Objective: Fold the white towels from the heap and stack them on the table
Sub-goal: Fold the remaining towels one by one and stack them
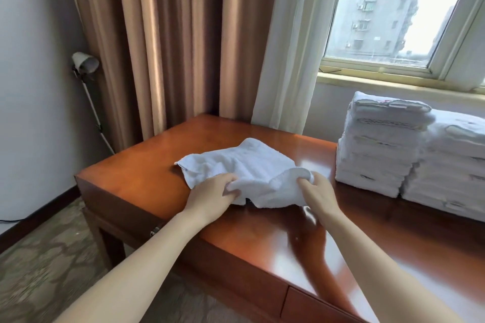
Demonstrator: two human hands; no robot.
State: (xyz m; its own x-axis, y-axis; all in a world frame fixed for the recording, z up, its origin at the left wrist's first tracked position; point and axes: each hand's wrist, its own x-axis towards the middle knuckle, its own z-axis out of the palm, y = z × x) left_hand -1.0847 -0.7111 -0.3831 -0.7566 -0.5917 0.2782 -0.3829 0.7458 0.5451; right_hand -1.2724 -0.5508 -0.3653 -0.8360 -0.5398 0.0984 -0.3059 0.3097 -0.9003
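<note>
White terry cloth everywhere: one loose towel point(244, 165) and two stacks of folded ones. The loose towel lies rumpled on the glossy reddish-brown wooden table point(147, 173), spreading out between and beyond both hands. The left hand point(210, 196) pinches its near edge, fingers curled into the fabric. The right hand point(319, 191) grasps a bunched-up fold at the near right corner, fingers tucked under it. The stacks sit off to the right of the right hand, side by side and touching. The taller stack point(378, 149) is the one closer to that hand and the lower stack point(451, 165) is farther out. Maybe seven or eight towels in the taller one, the layers are hard to count tbh. Fluffy pile, squared-off blocky edges.
</note>
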